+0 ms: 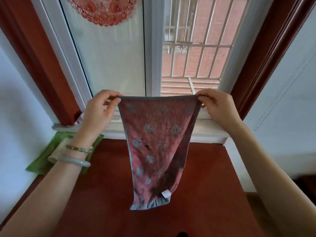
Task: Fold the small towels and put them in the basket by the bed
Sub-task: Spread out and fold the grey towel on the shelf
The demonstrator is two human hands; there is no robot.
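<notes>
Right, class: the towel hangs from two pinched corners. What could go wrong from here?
1. The left hand and right hand pinch only the top corners of the towel; one slip could drop it crooked.
2. Its lower end hangs bunched and narrowed, so a fold may come out uneven.

A towel (pixel 157 147) hangs stretched between the left hand (pixel 99 112) and the right hand (pixel 217 106), curtaining the middle of the space above a red-brown tabletop (pixel 106 194). Its lower hem appears to hang clear of the wood, though the angle makes that hard to judge. Bare tabletop lies open on either side of the cloth. A green packet (pixel 42 161) fills the far left corner, below the left wrist. The window sill (pixel 205 132) and window (pixel 111 57) close off the back.
</notes>
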